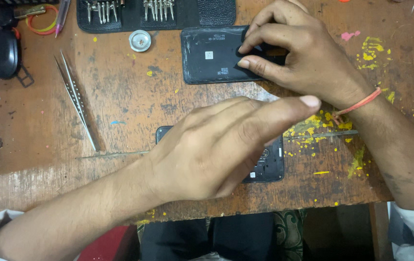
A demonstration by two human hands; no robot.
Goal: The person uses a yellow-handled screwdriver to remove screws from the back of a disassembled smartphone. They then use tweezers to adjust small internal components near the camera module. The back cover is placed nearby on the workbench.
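Two hands on opened phone parts, worn wooden bench.

Near edge of scuffed, paint-flecked wooden bench (120,96) at 6 o'clock, just beyond the nearer part; open wood at 9 o'clock, bounded by long steel tweezers (76,99); more open wood at 3 o'clock, speckled yellow. Black fabric tool roll of screwdriver bits (207,12) along the 12 o'clock edge, small round silver cap (140,40) just below it, dark oval case (1,52) at 10 o'clock. Left hand (216,150) lying flat, fingers together and stretched toward 2 o'clock, covering most of black opened phone body (267,166), only its corners showing, small parts visible inside. Right hand (299,53) at 1 o'clock, fingertips pressed on black scratched rectangular phone back cover (209,55), thumb at its lower edge, pinching that end.
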